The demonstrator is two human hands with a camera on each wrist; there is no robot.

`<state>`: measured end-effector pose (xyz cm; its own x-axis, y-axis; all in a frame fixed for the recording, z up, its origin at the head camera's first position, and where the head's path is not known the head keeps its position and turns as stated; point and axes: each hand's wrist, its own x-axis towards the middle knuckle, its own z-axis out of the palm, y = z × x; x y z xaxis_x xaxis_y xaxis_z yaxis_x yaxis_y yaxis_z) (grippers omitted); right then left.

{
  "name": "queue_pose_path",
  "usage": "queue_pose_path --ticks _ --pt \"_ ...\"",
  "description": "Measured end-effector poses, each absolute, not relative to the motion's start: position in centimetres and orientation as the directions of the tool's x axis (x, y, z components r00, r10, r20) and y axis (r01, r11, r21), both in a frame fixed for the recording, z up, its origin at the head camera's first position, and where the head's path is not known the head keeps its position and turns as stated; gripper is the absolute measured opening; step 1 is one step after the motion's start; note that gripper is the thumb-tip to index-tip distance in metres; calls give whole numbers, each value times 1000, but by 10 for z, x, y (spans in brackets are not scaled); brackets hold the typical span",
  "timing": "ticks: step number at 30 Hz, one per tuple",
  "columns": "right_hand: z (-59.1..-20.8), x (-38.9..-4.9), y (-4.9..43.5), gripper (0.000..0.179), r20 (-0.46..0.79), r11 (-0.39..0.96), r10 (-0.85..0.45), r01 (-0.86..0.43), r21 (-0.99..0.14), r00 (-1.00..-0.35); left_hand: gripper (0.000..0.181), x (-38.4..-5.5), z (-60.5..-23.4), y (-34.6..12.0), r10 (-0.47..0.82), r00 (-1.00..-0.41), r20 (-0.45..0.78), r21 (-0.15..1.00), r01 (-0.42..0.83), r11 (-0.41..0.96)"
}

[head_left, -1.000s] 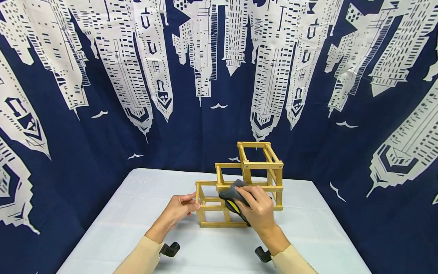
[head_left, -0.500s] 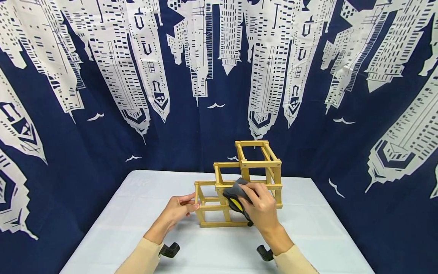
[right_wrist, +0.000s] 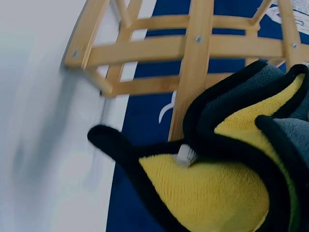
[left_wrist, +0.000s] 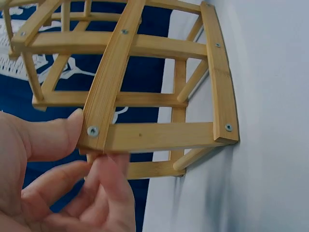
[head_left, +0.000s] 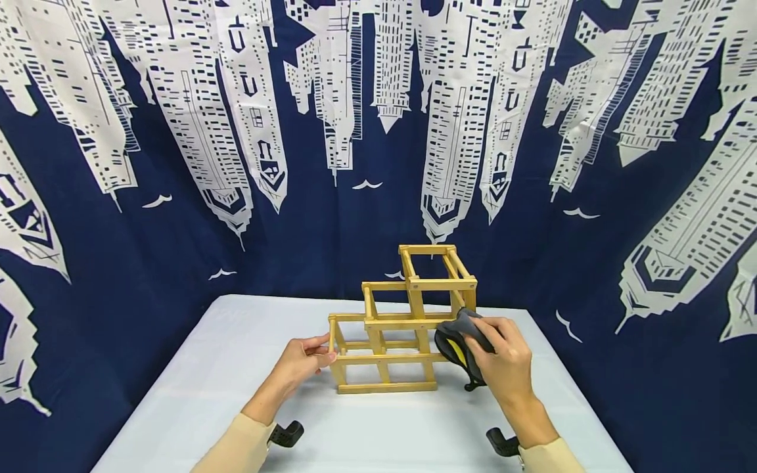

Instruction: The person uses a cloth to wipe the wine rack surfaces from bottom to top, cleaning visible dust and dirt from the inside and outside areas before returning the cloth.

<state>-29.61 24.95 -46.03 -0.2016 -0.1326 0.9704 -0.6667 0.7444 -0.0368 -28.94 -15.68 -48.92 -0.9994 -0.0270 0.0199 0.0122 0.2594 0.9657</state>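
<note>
A stepped wooden rack (head_left: 384, 359) of light slats stands on the table, its tallest tier at the right. My left hand (head_left: 298, 364) pinches the rack's left end; in the left wrist view the thumb (left_wrist: 58, 135) lies on a screwed corner and the fingers curl beneath it. My right hand (head_left: 503, 355) grips a bunched cloth (head_left: 460, 351), grey on one side and yellow on the other with black edging, against the rack's right end. In the right wrist view the cloth (right_wrist: 207, 193) covers part of the slats, and the right hand is almost wholly hidden behind it.
A white-covered table (head_left: 378, 433) carries the rack. Behind it hangs a navy curtain (head_left: 313, 249) printed with white buildings. Black wrist-worn devices (head_left: 286, 433) sit under both forearms.
My right hand has moved the cloth rightward along the rack's front, from the middle to the right end. The left hand keeps its hold on the left end. The head view has shifted slightly.
</note>
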Motion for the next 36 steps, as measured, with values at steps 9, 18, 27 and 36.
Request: queue_pose_path --ticks 9,18,27,36 --pt "-456 -290 235 47 969 700 -9 -693 -171 -248 54 -276 -481 -133 -33 -873 487 730 386 565" --pt "-442 -287 211 38 930 645 44 -701 -306 -365 42 -285 -460 -95 61 -590 805 481 710 514" --pt "-414 -295 177 29 862 580 98 -675 -456 -497 27 -285 -447 -91 63 -606 793 493 699 517" --pt "-412 -302 162 25 811 583 148 -612 -534 -566 23 -288 -438 -93 123 -623 773 482 701 526"
